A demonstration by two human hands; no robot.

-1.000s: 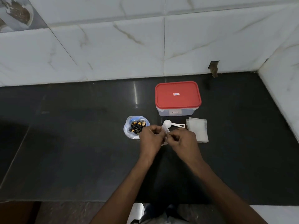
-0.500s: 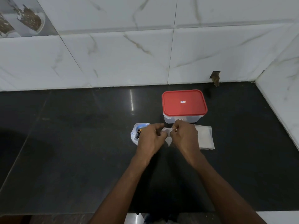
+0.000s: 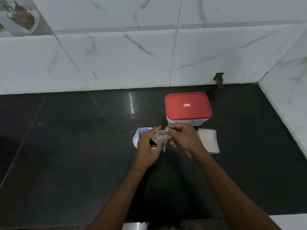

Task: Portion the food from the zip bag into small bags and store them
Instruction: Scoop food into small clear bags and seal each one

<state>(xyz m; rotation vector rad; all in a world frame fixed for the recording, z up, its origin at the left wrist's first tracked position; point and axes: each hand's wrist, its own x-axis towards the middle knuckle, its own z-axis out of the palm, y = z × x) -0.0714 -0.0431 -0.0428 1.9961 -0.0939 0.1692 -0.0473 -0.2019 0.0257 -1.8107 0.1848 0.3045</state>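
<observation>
Black glossy counter [image 3: 66, 146], white marbled tiles [image 3: 116, 63]; both hands [image 3: 147, 146] [image 3: 182, 138] apparently pinch small bag [image 3: 160, 137].

You're holding both forearms out in front, wrists angling inward, hands almost meeting. L hand [image 3: 147, 146] & R hand [image 3: 182, 138] are each pinching the small bag [image 3: 159, 136] btwn thumb & fingers.
</observation>
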